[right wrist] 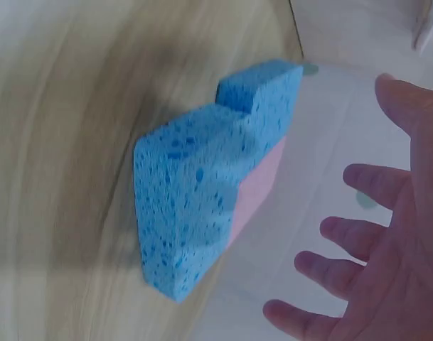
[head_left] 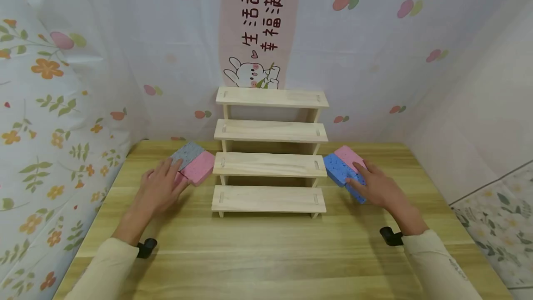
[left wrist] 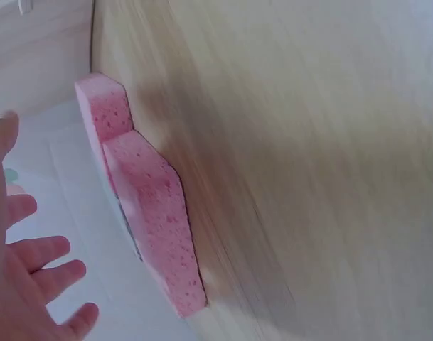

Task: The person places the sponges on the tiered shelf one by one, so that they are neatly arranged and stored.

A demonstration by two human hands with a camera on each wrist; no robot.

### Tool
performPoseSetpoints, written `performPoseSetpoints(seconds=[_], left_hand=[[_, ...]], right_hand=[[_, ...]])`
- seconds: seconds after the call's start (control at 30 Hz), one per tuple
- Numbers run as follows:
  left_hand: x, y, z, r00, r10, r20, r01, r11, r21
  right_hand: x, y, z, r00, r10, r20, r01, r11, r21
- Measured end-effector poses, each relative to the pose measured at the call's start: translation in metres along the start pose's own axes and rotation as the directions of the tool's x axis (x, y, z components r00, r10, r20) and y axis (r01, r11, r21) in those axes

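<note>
My left hand (head_left: 156, 191) hovers with loosely spread fingers over sponges on the left of the table. A grey sponge (head_left: 190, 151) and a pink sponge (head_left: 200, 168) lie side by side there. A second pink sponge (left wrist: 156, 206) is mostly covered by the hand in the head view. On the right, my right hand (head_left: 378, 188) is over a blue sponge (head_left: 334, 168), a pink sponge (head_left: 349, 154) and another blue sponge (head_left: 356, 195). Both wrist views show fingers spread, with a gap between palm and sponges; neither hand grips anything.
A pale wooden stepped rack (head_left: 268, 200) with several tiers stands in the middle, between the two sponge groups. It rests on a wood-grain table (head_left: 266, 258). Behind hangs a printed curtain (head_left: 175, 50); a flowered cloth (head_left: 46, 152) borders the left side.
</note>
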State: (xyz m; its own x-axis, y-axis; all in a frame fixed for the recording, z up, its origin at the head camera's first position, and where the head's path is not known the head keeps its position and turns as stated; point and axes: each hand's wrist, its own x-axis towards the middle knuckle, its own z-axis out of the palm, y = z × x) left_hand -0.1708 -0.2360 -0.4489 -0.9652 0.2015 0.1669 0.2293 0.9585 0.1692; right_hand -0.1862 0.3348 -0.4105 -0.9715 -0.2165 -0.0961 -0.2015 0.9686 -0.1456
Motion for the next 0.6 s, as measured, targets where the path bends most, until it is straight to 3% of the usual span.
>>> performPoseSetpoints(seconds=[0.13, 0.27, 0.37, 0.47, 0.6], left_hand=[[0.001, 0.006, -0.002, 0.997, -0.008, -0.071, 0.003, 0.997, -0.073], [0.002, 0.013, -0.006, 0.994, -0.049, -0.101, 0.025, 0.974, -0.226], [0.002, 0.017, -0.010, 0.992, -0.092, -0.081, 0.057, 0.932, -0.358], [0.002, 0.020, -0.014, 0.990, -0.138, -0.030, 0.106, 0.868, -0.484], [0.000, 0.023, -0.016, 0.982, -0.181, 0.046, 0.173, 0.792, -0.586]], right_hand=[[0.004, 0.010, -0.006, 1.000, 0.016, 0.008, -0.016, 0.997, 0.081], [0.006, 0.023, -0.012, 0.999, 0.031, 0.011, -0.033, 0.981, 0.190], [0.006, 0.032, -0.014, 0.997, 0.068, 0.024, -0.072, 0.956, 0.285], [0.005, 0.041, -0.016, 0.992, 0.117, 0.051, -0.127, 0.919, 0.374], [0.001, 0.051, -0.017, 0.976, 0.187, 0.111, -0.218, 0.841, 0.495]])
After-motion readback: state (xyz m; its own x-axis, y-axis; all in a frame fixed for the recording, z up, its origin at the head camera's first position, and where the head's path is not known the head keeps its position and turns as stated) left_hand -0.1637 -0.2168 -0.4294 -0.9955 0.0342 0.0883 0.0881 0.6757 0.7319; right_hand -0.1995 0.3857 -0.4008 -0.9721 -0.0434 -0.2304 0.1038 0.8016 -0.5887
